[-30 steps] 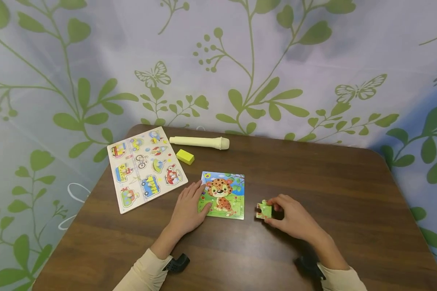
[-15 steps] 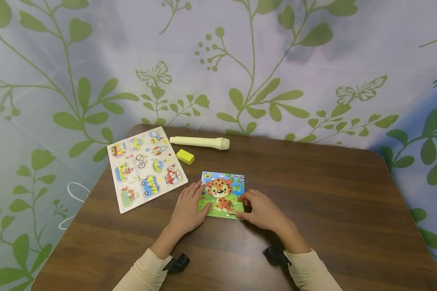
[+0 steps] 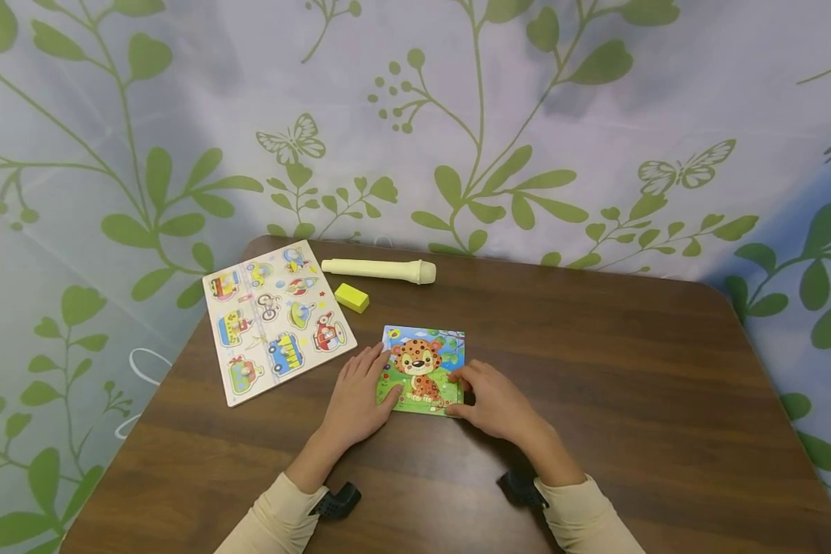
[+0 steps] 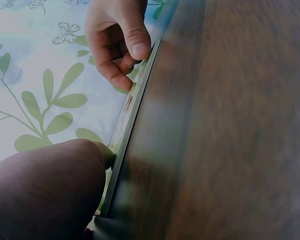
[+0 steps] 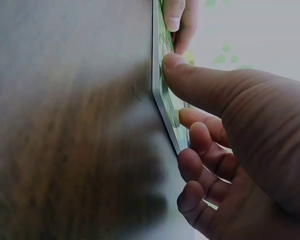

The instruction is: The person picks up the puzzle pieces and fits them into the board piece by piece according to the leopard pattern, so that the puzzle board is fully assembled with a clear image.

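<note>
A square jigsaw puzzle [image 3: 424, 368] with a cartoon leopard on green grass lies flat on the table. My left hand [image 3: 362, 394] rests along its left side, fingers extended and thumb on the picture's lower left. At the lower right corner, the thumb and index finger of my right hand [image 3: 498, 400] hold a green puzzle piece [image 3: 452, 394] by its edges; it looks level with the picture around it. In the right wrist view, the right thumb and a fingertip touch the puzzle's face [image 5: 169, 97], other fingers curled. The piece is partly hidden by the fingers.
A wooden board with vehicle pictures [image 3: 277, 323] lies at the back left of the brown table [image 3: 595, 362]. Beside it are a yellow block [image 3: 352, 298] and a cream microphone-shaped object [image 3: 381, 269]. A patterned cloth wall stands behind the table.
My right hand has moved left, bringing the puzzle piece from the table to the puzzle's lower right corner, where it has settled into the picture. My left hand has stayed in place.
</note>
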A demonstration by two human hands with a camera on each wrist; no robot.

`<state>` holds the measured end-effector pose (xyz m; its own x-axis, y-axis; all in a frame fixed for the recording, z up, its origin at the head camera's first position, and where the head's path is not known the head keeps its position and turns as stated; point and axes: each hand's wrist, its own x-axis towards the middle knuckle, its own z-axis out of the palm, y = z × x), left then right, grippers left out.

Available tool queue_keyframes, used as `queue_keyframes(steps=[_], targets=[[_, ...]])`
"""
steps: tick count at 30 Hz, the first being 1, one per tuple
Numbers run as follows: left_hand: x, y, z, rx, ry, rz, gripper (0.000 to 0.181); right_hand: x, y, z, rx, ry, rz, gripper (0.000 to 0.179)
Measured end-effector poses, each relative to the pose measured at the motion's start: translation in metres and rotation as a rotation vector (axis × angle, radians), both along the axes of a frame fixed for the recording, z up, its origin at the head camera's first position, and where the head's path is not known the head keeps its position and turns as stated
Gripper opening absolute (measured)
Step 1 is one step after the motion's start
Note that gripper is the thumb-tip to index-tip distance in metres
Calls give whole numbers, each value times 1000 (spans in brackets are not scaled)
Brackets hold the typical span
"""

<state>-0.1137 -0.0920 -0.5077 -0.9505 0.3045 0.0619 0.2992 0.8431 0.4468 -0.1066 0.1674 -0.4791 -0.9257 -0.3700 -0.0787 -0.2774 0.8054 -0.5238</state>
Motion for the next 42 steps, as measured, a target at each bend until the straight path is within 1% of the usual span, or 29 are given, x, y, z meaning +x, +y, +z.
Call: queue_keyframes(steps=[5, 9, 14, 18, 20, 22, 27, 29, 31, 35, 38, 42], targets=[[0, 0, -1, -3, -6, -2, 66, 3, -3, 2, 15, 17, -19, 44], [0, 0, -1, -4, -6, -2, 65, 4, -7, 1, 38, 72, -3, 49], [0, 0, -1, -1, -4, -2, 66, 5, -12, -2, 107, 134, 23, 54], [-1, -1, -1, -3, -6, -2, 66, 5, -14, -2, 133, 163, 7, 53], [-1, -1, -1, -5, -10, -2, 66, 6, -16, -2, 136, 163, -7, 51], [-1, -2, -1, -5, -11, 0, 66, 6, -17, -3, 129, 143, -26, 50], [0, -3, -2, -3, -15, 1, 66, 7, -19, -4, 52, 57, -91, 48], [0, -2, -2, -3, -13, 0, 66, 7, -18, -3, 16, 36, -100, 47], [1, -1, -2, -1, -14, -1, 66, 7, -16, -2, -8, 39, -93, 45], [1, 0, -3, -5, -6, -2, 66, 8, -14, 0, -10, 52, -84, 41], [1, -1, -3, -9, -2, -4, 66, 8, -15, -1, 14, 51, -95, 39], [2, -3, -3, -4, 7, -3, 65, 9, -17, -3, 4, 40, -114, 38]])
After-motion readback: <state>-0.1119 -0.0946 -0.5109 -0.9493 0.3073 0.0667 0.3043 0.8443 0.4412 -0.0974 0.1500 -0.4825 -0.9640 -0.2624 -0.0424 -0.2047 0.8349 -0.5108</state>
